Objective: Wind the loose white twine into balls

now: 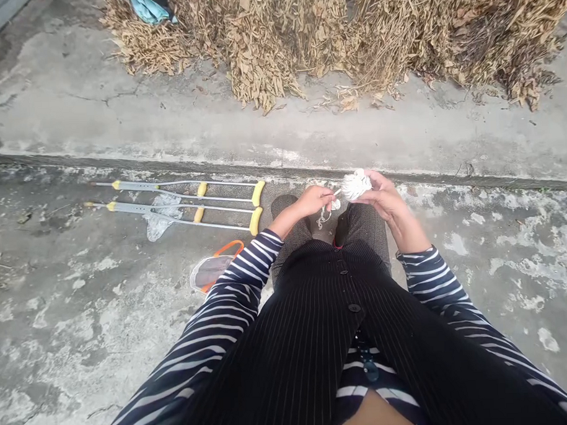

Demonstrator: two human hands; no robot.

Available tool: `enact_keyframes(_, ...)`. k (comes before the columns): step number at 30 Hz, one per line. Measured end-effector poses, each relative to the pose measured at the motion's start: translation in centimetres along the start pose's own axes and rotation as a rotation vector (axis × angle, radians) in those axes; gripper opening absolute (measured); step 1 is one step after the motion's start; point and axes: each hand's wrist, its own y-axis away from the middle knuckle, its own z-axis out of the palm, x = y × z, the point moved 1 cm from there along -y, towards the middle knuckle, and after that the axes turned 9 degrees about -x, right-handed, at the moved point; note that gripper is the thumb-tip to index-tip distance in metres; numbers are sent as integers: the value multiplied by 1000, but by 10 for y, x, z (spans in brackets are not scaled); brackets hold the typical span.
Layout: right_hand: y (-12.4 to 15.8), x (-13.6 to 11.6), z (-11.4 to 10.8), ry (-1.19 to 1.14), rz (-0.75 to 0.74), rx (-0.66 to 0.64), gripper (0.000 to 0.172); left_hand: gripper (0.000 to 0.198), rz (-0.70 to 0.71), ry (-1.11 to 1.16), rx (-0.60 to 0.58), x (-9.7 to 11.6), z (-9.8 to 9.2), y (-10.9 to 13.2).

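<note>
- The right hand [380, 200] is clamped on a bundle of white cord [356, 185], with its fingers curled over the bundle from the right side.
- The bundle sits at the centre of the frame, just above the knees and between the two hands, touching the right hand and just clear of the left.
- The left hand [313, 202] is closed, its fingers curled around a small white piece at the fingertips; what it pinches is too small to tell exactly.
- A thin white strand [323, 217] loops down below the left hand, over the gap between the knees.
- The bundle is roundish, with no clear long axis, and the right hand is the nearer one.
- Dark herringbone trousers [363, 231] lie directly below the hands, and a striped sleeve [253, 275] runs back from each wrist.
- To the left lie a pair of aluminium crutches [181, 203] with yellow handles, with a clear plastic bag [160, 220] under them.
- An orange-handled bag [215, 267] sits near the left elbow.
- A raised concrete ledge [282, 166] crosses the frame beyond the hands, and dried plant stalks [259, 46] are heaped along the top.
</note>
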Motion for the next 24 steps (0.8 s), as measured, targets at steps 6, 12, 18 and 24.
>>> enact_keyframes(6,-28,1,-13,303,-113,289,62,32,-34,-363,-90,25,9,23)
enact_keyframes(12,-28,11,4,1125,-195,237,62,25,137,-907,44,65,-10,32)
enact_keyframes(18,-8,21,19,1158,-181,26,66,25,301,-857,146,74,-45,10)
enact_keyframes(24,3,22,18,864,-236,-48,71,25,205,-501,75,65,-53,-19)
